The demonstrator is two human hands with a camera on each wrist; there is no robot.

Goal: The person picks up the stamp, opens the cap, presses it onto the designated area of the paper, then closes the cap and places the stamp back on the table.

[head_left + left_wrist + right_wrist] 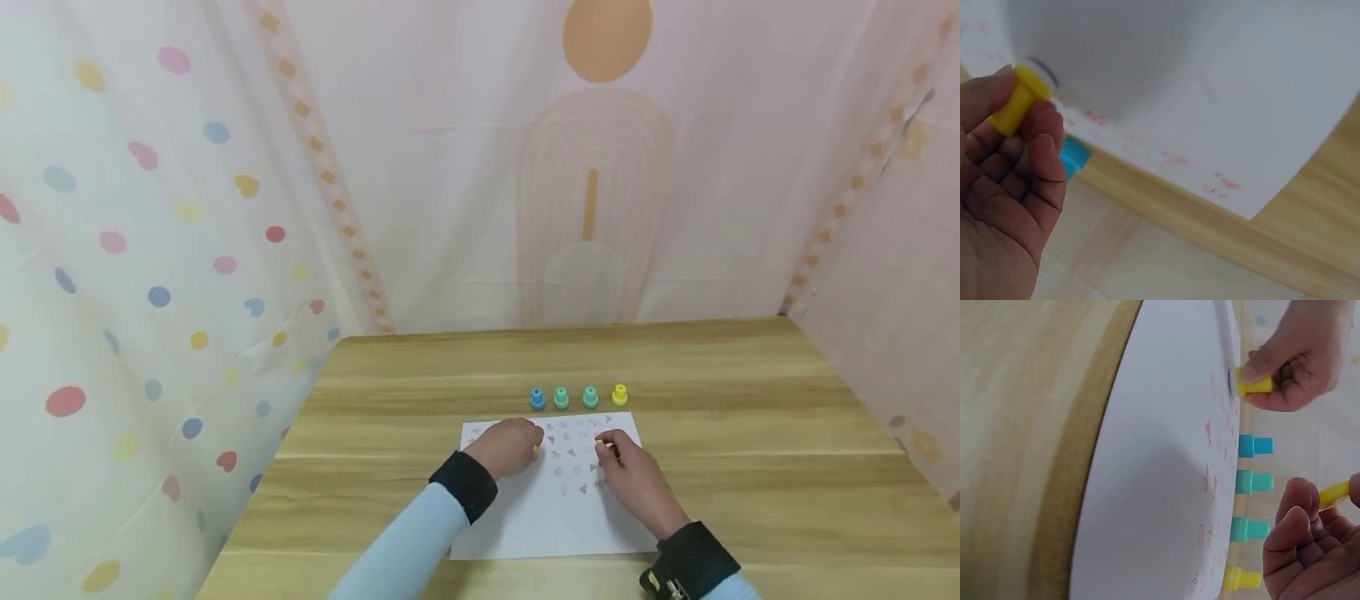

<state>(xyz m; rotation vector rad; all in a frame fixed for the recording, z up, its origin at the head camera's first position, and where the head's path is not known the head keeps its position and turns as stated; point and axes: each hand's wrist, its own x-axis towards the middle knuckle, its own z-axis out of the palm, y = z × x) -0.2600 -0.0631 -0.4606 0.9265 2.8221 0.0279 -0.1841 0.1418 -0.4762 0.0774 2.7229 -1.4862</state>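
Observation:
My left hand (pixel 508 447) pinches a small yellow stamp (pixel 1020 103) between thumb and fingers, over the left part of the white paper (pixel 540 529). A dark-rimmed pale end of that stamp shows in the left wrist view. Opposite it, my right hand (pixel 637 482) holds a small yellow piece (pixel 1334 495) between thumb and fingertips, above the paper's right side. That piece looks like a cap, partly hidden by the thumb. Rows of faint red stamped prints (pixel 1208 431) cover the paper's far half.
Just beyond the paper's far edge stand a blue stamp (pixel 537 400), two teal stamps (pixel 561 400) (pixel 590 399) and a yellow stamp (pixel 619 397) in a row. The wooden table (pixel 360 500) meets a patterned curtain (pixel 450 208) behind and at the sides.

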